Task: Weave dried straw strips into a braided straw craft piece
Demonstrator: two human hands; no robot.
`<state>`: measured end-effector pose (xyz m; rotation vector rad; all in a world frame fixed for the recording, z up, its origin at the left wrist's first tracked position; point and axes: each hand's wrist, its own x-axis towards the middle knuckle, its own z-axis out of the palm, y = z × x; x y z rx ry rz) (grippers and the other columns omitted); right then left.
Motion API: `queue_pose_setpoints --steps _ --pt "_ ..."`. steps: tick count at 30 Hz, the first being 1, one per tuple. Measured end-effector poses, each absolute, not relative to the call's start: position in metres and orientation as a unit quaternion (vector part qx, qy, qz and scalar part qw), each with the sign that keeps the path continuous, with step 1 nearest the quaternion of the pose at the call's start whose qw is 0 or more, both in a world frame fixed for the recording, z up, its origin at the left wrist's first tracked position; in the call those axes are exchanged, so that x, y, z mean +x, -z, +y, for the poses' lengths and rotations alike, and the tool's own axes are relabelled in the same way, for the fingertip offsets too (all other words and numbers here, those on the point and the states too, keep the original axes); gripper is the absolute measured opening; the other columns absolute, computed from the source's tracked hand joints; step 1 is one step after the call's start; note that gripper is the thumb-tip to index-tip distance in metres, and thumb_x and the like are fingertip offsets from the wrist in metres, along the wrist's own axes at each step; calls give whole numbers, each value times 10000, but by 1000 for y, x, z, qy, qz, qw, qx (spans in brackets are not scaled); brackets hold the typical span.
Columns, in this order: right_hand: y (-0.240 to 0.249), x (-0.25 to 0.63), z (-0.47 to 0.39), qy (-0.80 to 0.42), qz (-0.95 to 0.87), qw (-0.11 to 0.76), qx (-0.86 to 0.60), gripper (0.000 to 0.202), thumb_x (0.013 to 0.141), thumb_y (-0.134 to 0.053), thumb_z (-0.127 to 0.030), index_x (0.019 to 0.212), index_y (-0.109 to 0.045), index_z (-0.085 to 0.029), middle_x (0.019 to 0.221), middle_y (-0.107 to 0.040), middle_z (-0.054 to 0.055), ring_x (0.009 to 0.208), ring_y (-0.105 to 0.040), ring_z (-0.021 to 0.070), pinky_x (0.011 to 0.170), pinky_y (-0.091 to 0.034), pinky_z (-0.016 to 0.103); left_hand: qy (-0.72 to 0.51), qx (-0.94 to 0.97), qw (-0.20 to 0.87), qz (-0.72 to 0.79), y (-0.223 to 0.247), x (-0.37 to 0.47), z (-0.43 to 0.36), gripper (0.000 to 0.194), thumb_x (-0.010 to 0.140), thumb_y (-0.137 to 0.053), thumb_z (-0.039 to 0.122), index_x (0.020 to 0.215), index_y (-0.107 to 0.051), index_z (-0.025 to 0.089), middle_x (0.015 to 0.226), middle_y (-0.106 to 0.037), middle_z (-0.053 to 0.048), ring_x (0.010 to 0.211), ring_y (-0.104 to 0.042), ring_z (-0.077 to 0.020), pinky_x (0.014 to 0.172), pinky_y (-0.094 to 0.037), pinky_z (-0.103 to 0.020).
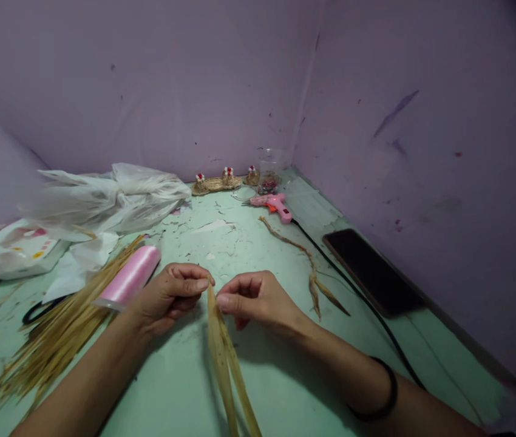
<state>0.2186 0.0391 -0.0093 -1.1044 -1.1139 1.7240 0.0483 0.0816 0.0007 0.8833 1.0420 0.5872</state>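
Note:
My left hand (pixel 176 295) pinches the top end of a dried, straw-coloured leaf strip (pixel 218 346) between thumb and forefinger. Close beside it, my right hand (pixel 253 298) is closed, thumb and forefinger gripping the same strip just below the tip. Below my fingers the strip parts into two tails that hang toward me. A pink thread spool (pixel 131 276) lies left of my left hand, on a bundle of similar dried strips (pixel 64 334). Right of my right hand rests a twisted dried-leaf cord (pixel 306 252) with loose ends.
A pink glue gun (pixel 272 205) lies at the back, its black cable (pixel 353 285) running toward the right front. Beside the cable is a dark phone (pixel 371 270). Behind stand a clear plastic cup (pixel 269 173) and braided pieces (pixel 216 184) with red-and-white beads. White plastic bags (pixel 121 194) lie back left.

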Motion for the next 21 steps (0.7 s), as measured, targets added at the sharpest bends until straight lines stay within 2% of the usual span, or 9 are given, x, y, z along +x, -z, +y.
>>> queue_pose_setpoints --steps 5,9,15,21 --pt "12 217 37 -627 -485 375 -481 106 613 -628 -221 625 -630 -116 488 -508 -36 402 -400 44 408 -320 190 -260 411 711 508 -2 52 82 226 475 -760 276 574 -619 129 328 -325 80 299 -177 3 299 -67 -138" --pt "9 222 41 -620 -498 370 -481 96 645 -575 -199 610 -617 -120 514 -539 -19 420 -413 51 432 -326 198 -250 413 707 517 -1 53 82 225 486 -747 274 592 -609 130 336 -304 90 307 -156 3 313 -48 -148" --pt "9 225 46 -606 -471 415 -489 73 619 -569 -192 568 -567 -140 498 -524 -30 415 -417 57 432 -325 197 -233 428 707 513 2 55 81 207 520 -722 263 607 -600 121 359 -308 91 320 -158 2 333 -43 -165" --pt "26 220 46 -559 -473 454 -507 90 653 -535 -195 579 -566 -154 454 -469 -44 406 -378 65 418 -293 201 -218 424 711 517 8 60 77 196 549 -698 263 625 -585 122 362 -295 99 325 -147 -4 341 -29 -177"
